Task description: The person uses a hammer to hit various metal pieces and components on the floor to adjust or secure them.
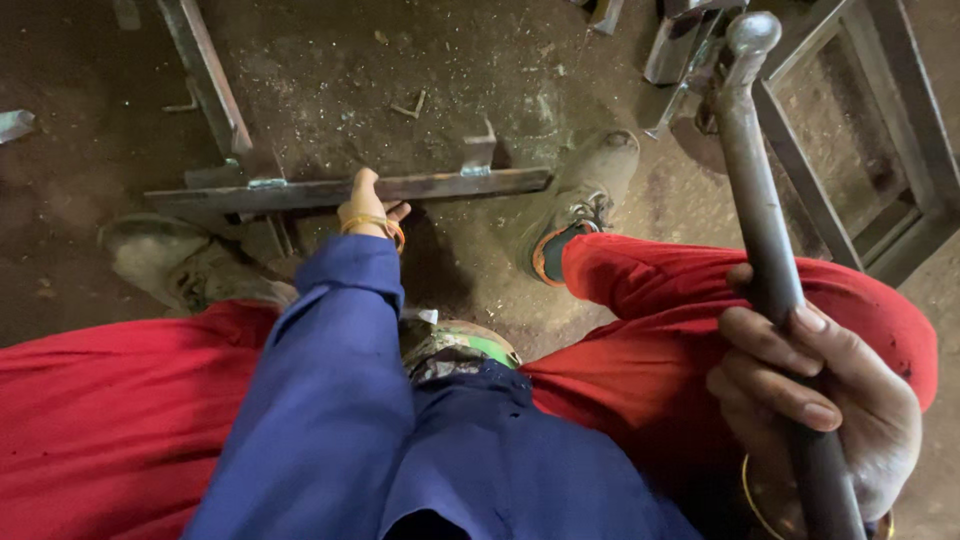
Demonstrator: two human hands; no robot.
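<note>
The right hand (815, 400) is closed in a full grip around the shaft of a steel hammer (765, 240), fingers wrapped over the front of the handle. The hammer is raised, its head uppermost and well clear of the flat steel bar (350, 192) that serves here as the reference piece. The left hand (368, 208) reaches forward out of a blue sleeve (335, 400) and rests on the bar near its middle. Only the back of the hand and a thumb show, so whether the fingers are curled round the bar or merely pressed against it cannot be told.

The bar lies across the dirt floor (440, 70), level and just ahead of the person's knees. A second bar (205, 75) runs away from its left part at an angle, meeting it near a small clip. A short upright tab (480, 152) stands on the bar toward its right end. One dusty boot (165, 262) sits just below the bar's left end, the other boot (585, 195) just beyond its right end. Red trousers (110, 420) fill the ground nearest the camera. To the right of the bar, well apart, lies a rectangular steel frame (880, 130).

Judgement: the step in hand appears to be steadying the bar for a blow. A strike would call for the hammer head to land clear of the left hand, with the bar held flat against the floor so it does not jump or twist at the joint.
</note>
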